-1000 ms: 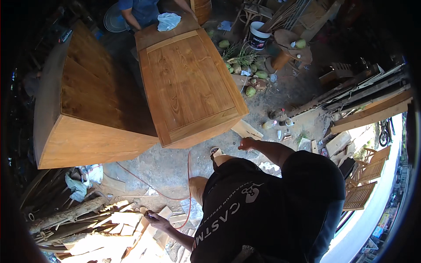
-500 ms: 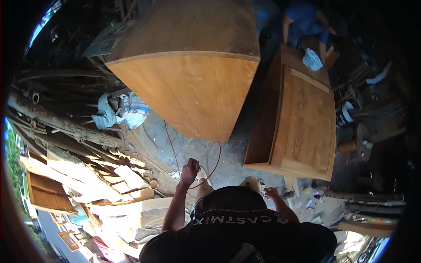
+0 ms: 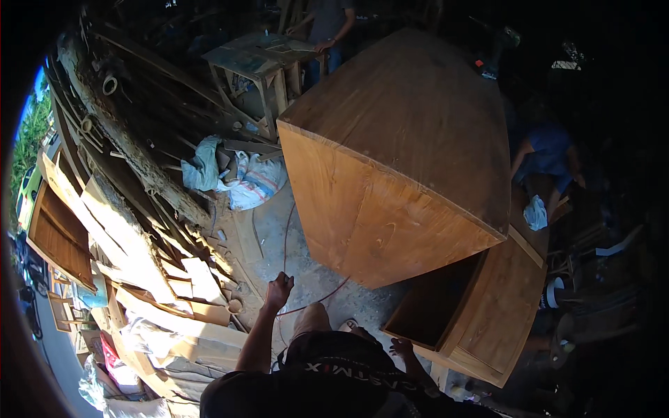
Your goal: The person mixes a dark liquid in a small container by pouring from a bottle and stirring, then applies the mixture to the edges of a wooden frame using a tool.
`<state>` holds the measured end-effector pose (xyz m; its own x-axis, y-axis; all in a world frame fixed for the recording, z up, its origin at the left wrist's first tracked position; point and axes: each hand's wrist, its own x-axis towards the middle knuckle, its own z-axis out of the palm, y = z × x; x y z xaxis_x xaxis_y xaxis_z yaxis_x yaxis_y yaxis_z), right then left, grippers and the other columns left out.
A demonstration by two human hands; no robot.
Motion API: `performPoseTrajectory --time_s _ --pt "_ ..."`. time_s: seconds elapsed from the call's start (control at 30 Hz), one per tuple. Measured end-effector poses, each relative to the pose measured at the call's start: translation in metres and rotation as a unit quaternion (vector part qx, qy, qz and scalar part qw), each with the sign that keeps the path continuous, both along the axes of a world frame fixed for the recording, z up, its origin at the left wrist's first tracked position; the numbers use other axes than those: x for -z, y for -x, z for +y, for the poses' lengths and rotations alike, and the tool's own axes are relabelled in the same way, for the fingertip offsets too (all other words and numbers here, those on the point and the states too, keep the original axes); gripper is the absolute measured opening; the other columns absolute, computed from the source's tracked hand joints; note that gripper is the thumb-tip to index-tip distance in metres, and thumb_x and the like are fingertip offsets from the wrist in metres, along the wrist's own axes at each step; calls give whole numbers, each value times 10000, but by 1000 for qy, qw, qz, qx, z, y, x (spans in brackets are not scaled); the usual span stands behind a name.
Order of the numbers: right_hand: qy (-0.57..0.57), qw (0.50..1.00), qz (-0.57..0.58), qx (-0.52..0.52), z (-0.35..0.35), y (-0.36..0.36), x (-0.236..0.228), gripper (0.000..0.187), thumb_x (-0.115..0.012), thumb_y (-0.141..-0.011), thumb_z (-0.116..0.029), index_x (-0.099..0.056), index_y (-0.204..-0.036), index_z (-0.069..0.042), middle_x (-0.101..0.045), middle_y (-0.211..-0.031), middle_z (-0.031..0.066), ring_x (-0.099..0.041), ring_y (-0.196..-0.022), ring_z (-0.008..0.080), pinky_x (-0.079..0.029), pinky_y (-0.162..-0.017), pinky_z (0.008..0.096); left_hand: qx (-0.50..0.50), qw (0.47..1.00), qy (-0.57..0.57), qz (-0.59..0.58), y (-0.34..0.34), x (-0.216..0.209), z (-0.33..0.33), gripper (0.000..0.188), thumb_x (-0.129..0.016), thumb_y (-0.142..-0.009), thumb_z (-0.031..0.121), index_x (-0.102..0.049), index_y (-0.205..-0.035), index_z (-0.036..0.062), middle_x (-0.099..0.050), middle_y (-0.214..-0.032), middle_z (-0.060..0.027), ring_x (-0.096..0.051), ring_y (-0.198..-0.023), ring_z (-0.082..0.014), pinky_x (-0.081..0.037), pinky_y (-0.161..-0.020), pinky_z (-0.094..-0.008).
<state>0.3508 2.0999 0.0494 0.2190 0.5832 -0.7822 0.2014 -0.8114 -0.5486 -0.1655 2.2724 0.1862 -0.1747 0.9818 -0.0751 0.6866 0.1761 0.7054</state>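
My left hand (image 3: 279, 290) is raised over the floor, short of a tall brown wooden cabinet (image 3: 380, 212). Its fingers are curled closed; what they hold, if anything, is too small to make out. A thin red hose (image 3: 329, 295) runs across the floor beyond that hand. On the right, my right hand (image 3: 402, 347) hangs by the near corner of a second wooden cabinet (image 3: 498, 324), which has a paneled face and an open hollow side. The fingers of this hand look loosely apart, with nothing visible in them.
White and green sacks (image 3: 254, 181) lie left of the tall cabinet. Logs (image 3: 132, 139) and sunlit scrap boards (image 3: 202, 279) fill the left side. A worktable (image 3: 265, 63) stands behind, with a person beside it. Another person (image 3: 547, 150) bends over the second cabinet's far end.
My view has turned left, so both cabinets sit farther right in the picture. The worktable and a person beside it show more fully. My left hand stays raised and closed.
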Motion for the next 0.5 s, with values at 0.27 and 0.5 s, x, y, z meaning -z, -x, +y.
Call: performPoseTrajectory --time_s 0.27,0.5 --pt "89 993 -76 32 3 7 -21 393 -676 -986 -296 -670 -1087 84 -757 -855 220 -765 -676 297 -645 -567 423 105 993 59 2 13 -8 84 447 -735 -940 472 -702 -931 27 -714 -827 -270 -718 -827 -461 -557 -723 -536" --pt "127 976 -86 156 68 92 -14 369 -670 -992 -292 -661 -1083 65 -749 -883 206 -768 -697 295 -640 -560 420 236 968 -28 76 120 45 257 434 -656 -994 469 -683 -1118 54 -735 -955 -254 -716 -911 -463 -571 -768 -556"
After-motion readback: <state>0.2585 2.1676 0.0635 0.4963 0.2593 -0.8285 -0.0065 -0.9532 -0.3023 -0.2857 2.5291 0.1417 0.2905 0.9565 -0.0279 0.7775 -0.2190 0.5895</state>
